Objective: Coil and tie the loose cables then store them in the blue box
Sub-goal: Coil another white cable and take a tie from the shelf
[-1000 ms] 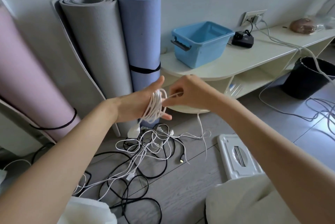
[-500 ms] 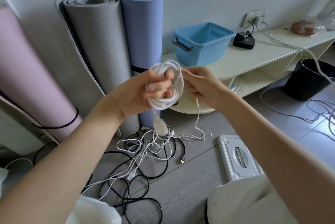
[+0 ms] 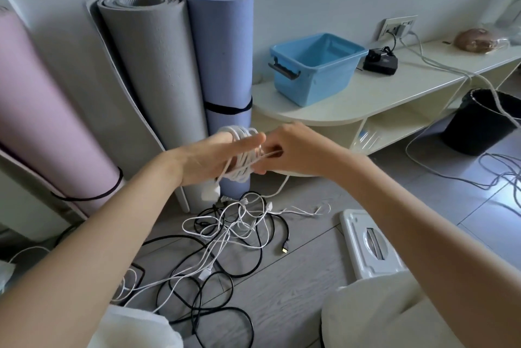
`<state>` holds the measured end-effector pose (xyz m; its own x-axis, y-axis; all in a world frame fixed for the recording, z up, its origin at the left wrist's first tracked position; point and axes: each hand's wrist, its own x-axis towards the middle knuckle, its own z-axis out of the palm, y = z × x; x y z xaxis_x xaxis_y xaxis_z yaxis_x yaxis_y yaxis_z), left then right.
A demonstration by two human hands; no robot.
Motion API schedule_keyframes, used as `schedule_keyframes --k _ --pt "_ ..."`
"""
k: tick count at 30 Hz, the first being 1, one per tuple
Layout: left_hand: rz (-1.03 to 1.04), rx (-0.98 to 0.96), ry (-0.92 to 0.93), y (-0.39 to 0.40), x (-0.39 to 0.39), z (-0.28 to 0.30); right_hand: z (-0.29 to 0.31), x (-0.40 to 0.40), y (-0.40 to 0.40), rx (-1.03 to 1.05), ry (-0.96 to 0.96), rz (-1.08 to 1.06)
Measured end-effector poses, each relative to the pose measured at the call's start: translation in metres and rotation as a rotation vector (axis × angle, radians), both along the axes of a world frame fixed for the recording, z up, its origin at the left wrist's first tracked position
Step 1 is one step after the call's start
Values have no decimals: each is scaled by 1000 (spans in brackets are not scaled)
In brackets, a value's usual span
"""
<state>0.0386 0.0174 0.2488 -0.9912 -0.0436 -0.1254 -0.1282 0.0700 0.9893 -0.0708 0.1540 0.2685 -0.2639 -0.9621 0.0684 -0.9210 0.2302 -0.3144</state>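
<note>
A white cable coil (image 3: 243,162) is looped around the straight fingers of my left hand (image 3: 210,156), in front of the blue mat. Its white plug (image 3: 211,192) hangs below the hand. My right hand (image 3: 297,151) pinches the free end of the same white cable and holds it across the coil; the tail drops to the floor. Loose white and black cables (image 3: 239,230) lie tangled on the floor below my hands. The blue box (image 3: 318,88) stands open and empty on the low cream shelf (image 3: 366,102), beyond my right hand.
Rolled pink (image 3: 42,111), grey (image 3: 152,74) and blue mats (image 3: 222,46) lean on the wall at left. A black charger (image 3: 380,61) sits by the wall socket (image 3: 397,27). A black bin (image 3: 485,125) stands at right, with more cables nearby. A white plastic piece (image 3: 369,243) lies on the floor.
My left hand's fingers went from curled around the coil to straight, with the coil around them. Both hands dropped lower. My right hand now draws the cable end across the coil.
</note>
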Motion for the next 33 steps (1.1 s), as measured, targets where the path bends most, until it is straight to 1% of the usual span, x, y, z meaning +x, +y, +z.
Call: schedule_keyframes --k 3,5,7,9,10,11,13,14,15,16,17,19,20,21,23,24,26,27,29,31,33 --pt "-63 -62 -107 7 3 3 10 -9 5 -74 -50 -47" --pt "-104 -72 -129 11 4 9 18 -17 9 -187 -128 -121" --pt "-164 27 -124 14 5 12 19 -28 11 -327 -280 -240" --pt "-221 215 -47 14 5 16 13 -36 11 -420 -443 -354" --pt "-250 327 22 12 5 18 8 -36 10 -409 -482 -384" --pt "-275 437 110 11 4 22 1 -32 8 -347 -485 -390" --pt "-297 745 234 8 0 28 -16 -19 2 -113 -390 -348" --pt "-243 867 281 6 -2 29 -23 -9 -1 0 -323 -307" --pt "-114 890 323 4 -4 30 -30 1 -4 86 -280 -271" --pt "41 822 345 2 -6 30 -35 9 -7 145 -258 -240" --pt "149 766 345 -1 -8 29 -38 16 -8 186 -233 -208" --pt "256 651 267 -5 -11 23 -37 25 -10 227 -127 -130" --pt "270 553 236 -6 -13 20 -32 25 -9 225 -67 -101" --pt "284 378 228 -5 -13 15 -26 24 -7 200 -23 -77" --pt "224 11 189 0 -12 6 -10 16 -3 109 28 -50" --pt "151 -117 127 4 -8 3 -2 10 0 58 52 -59" --pt "-28 -286 -56 11 1 1 12 -5 7 -55 70 -135" --pt "-92 -348 -155 14 4 0 18 -13 11 -117 50 -183" --pt "-120 -406 -266 18 5 0 24 -24 17 -228 -40 -256" --pt "-108 -373 -264 21 4 2 26 -29 19 -311 -163 -302" --pt "-79 -265 -185 24 4 9 23 -32 18 -384 -311 -367"
